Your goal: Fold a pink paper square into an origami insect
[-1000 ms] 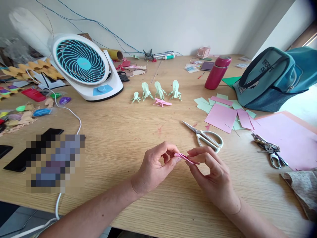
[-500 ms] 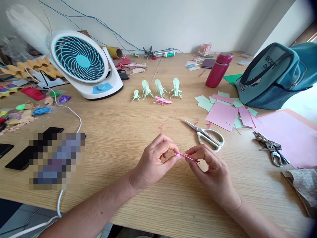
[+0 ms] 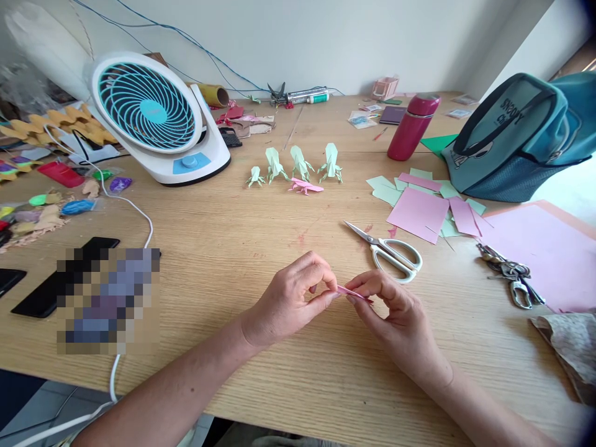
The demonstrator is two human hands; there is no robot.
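My left hand [image 3: 291, 298] and my right hand [image 3: 395, 313] meet just above the wooden table [image 3: 242, 248], near its front edge. Both pinch a small folded pink paper piece [image 3: 352, 293] between thumb and fingertips, one hand at each end. White-handled scissors [image 3: 388, 251] lie just behind my right hand. Farther back stand several pale green folded paper figures [image 3: 298, 164], with one pink folded figure [image 3: 305, 185] lying in front of them.
A white and teal desk fan [image 3: 153, 121] stands at the back left, its cable [image 3: 135, 214] trailing to the front edge. Loose pink and green paper sheets [image 3: 419, 211], a red bottle [image 3: 412, 127], a teal bag [image 3: 516, 136] and keys [image 3: 510, 276] fill the right. Black phones [image 3: 65, 279] lie at left.
Both hands stay together on the pink piece, with the fingers shifting slightly along it. The view has tilted a little, so things sit slightly higher in the picture.
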